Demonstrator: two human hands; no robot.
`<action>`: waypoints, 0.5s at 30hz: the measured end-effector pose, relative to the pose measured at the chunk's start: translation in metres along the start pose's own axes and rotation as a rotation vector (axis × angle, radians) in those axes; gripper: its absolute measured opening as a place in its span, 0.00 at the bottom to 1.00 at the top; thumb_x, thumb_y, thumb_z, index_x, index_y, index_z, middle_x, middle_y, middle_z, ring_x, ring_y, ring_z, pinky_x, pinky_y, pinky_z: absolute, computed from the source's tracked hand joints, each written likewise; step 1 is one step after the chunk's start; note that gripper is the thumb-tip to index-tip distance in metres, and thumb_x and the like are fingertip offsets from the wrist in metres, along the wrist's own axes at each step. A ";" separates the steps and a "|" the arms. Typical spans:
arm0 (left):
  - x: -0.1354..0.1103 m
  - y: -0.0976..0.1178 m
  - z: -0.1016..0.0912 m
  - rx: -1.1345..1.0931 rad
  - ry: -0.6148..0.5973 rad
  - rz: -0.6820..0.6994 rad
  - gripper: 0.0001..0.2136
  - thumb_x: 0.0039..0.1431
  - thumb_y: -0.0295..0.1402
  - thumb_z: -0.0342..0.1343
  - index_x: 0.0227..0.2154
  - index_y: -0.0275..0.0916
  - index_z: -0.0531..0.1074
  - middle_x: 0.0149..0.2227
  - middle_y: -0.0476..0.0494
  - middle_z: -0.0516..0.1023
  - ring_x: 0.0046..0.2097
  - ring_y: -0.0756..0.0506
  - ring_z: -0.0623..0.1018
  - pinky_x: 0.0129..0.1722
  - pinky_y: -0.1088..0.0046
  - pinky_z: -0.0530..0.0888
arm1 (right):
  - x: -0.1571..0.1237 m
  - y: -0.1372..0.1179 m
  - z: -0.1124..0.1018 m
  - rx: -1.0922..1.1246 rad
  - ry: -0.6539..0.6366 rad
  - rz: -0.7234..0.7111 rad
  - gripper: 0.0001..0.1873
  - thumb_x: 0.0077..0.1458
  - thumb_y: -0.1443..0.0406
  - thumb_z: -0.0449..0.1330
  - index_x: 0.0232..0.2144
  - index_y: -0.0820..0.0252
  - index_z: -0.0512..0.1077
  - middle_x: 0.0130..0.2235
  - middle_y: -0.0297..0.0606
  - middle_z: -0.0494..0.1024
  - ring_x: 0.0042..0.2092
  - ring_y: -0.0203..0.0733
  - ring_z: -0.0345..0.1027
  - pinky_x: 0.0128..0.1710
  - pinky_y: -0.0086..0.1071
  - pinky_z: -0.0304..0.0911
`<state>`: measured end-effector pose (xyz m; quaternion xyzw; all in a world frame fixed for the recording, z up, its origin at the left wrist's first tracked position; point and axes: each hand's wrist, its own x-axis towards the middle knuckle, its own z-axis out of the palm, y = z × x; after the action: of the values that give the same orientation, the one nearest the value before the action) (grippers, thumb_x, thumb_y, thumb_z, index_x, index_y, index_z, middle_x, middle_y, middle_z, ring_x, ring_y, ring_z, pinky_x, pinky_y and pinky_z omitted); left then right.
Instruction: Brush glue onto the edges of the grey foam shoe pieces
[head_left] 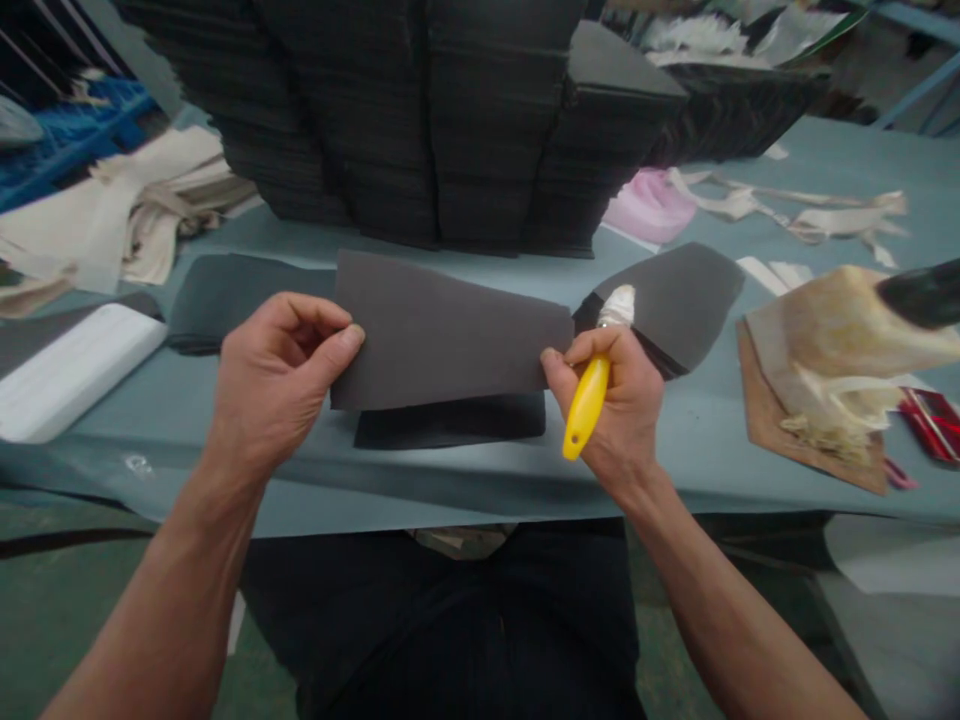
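I hold a dark grey sheet (442, 335) up above the table edge, between both hands. My left hand (281, 375) pinches its left edge with thumb and curled fingers. My right hand (619, 400) pinches the sheet's right edge and also grips a brush with a yellow handle (587, 405), its glue-caked white head (617, 305) pointing up. A black piece (450, 422) lies flat on the table right under the held sheet.
Tall stacks of black sheets (450, 120) fill the back of the grey-blue table (697, 440). More dark pieces (675, 300) lie at right, beside a brown board with a glue-crusted lump (832, 350). A white pad (71, 370) and beige scraps (135, 215) lie at left.
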<state>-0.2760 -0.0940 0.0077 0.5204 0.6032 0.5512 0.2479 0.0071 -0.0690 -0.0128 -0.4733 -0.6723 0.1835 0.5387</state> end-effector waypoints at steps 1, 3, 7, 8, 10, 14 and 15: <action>0.002 -0.001 -0.001 0.011 -0.041 -0.001 0.13 0.53 0.44 0.71 0.34 0.42 0.79 0.31 0.50 0.80 0.32 0.51 0.74 0.32 0.74 0.72 | 0.000 0.002 0.001 0.004 -0.013 0.012 0.11 0.59 0.65 0.68 0.30 0.54 0.68 0.25 0.24 0.64 0.24 0.30 0.54 0.23 0.27 0.54; 0.005 -0.003 -0.003 0.034 -0.092 -0.017 0.14 0.52 0.45 0.71 0.34 0.42 0.81 0.31 0.49 0.81 0.32 0.49 0.75 0.32 0.73 0.73 | -0.001 0.007 0.001 0.017 -0.052 0.038 0.11 0.59 0.65 0.67 0.30 0.54 0.68 0.24 0.23 0.63 0.23 0.30 0.52 0.23 0.27 0.53; 0.006 -0.014 -0.005 0.076 -0.165 -0.050 0.14 0.52 0.47 0.71 0.35 0.43 0.82 0.33 0.46 0.83 0.34 0.45 0.78 0.34 0.70 0.76 | -0.005 0.015 0.000 0.024 -0.137 0.042 0.11 0.59 0.65 0.66 0.29 0.55 0.67 0.22 0.21 0.61 0.21 0.29 0.50 0.21 0.26 0.49; 0.005 -0.017 -0.006 0.090 -0.185 -0.073 0.14 0.52 0.48 0.70 0.35 0.44 0.83 0.34 0.46 0.84 0.35 0.44 0.79 0.34 0.70 0.76 | -0.006 0.017 0.000 0.013 -0.150 0.037 0.11 0.60 0.65 0.66 0.29 0.55 0.67 0.22 0.20 0.61 0.21 0.29 0.50 0.21 0.26 0.49; 0.004 -0.022 -0.007 0.120 -0.229 -0.128 0.16 0.54 0.51 0.69 0.37 0.44 0.82 0.35 0.45 0.84 0.38 0.43 0.80 0.37 0.70 0.78 | -0.009 0.019 0.000 -0.013 -0.171 0.024 0.11 0.60 0.65 0.66 0.29 0.55 0.67 0.21 0.20 0.62 0.20 0.28 0.51 0.21 0.26 0.49; 0.002 -0.028 -0.009 0.155 -0.275 -0.152 0.18 0.56 0.53 0.67 0.38 0.43 0.82 0.36 0.44 0.85 0.37 0.43 0.81 0.37 0.70 0.78 | -0.011 0.022 -0.001 -0.041 -0.194 -0.032 0.11 0.61 0.66 0.66 0.30 0.55 0.67 0.22 0.22 0.64 0.20 0.28 0.53 0.20 0.25 0.51; 0.001 -0.028 -0.010 0.159 -0.278 -0.146 0.19 0.56 0.54 0.66 0.37 0.43 0.82 0.36 0.44 0.85 0.37 0.43 0.81 0.37 0.70 0.78 | -0.012 0.022 -0.001 -0.046 -0.198 -0.052 0.11 0.61 0.67 0.66 0.30 0.55 0.67 0.22 0.22 0.65 0.20 0.29 0.54 0.20 0.25 0.52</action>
<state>-0.2949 -0.0927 -0.0149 0.5646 0.6410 0.4049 0.3263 0.0176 -0.0684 -0.0353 -0.4474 -0.7385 0.1998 0.4632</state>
